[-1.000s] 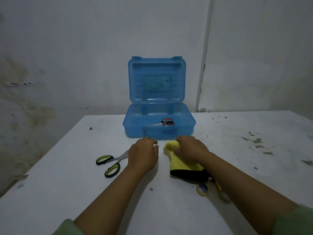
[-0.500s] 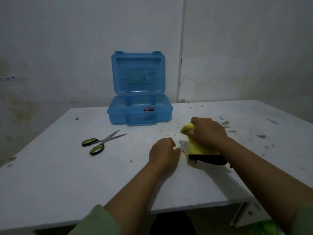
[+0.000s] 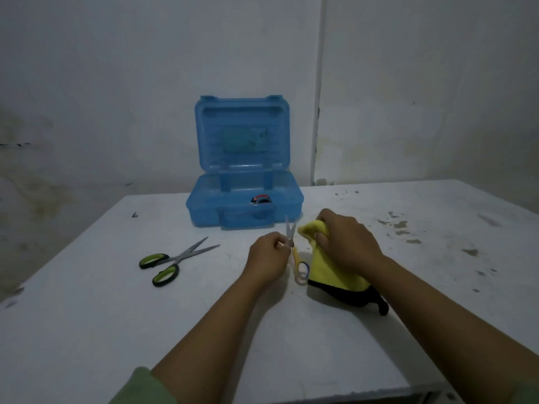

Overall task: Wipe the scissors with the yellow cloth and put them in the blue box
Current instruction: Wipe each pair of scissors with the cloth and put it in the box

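Both forearms reach forward, bare past green sleeve cuffs, and converge just in front of the blue box (image 3: pixel 244 205). The left hand (image 3: pixel 267 259) is curled, its fingertips pinching the small scissors (image 3: pixel 293 252) near the pivot. The right hand (image 3: pixel 347 242), knuckles up, grips the bunched yellow cloth (image 3: pixel 326 266), right of the box's front.

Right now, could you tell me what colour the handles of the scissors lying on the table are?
Green with black rims, head view.

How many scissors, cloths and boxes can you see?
Scissors: 3, the green-handled pair on the table, the yellow-handled pair in the left hand, one pair in the box
Yellow cloth: 1
Blue box: 1
Total: 5
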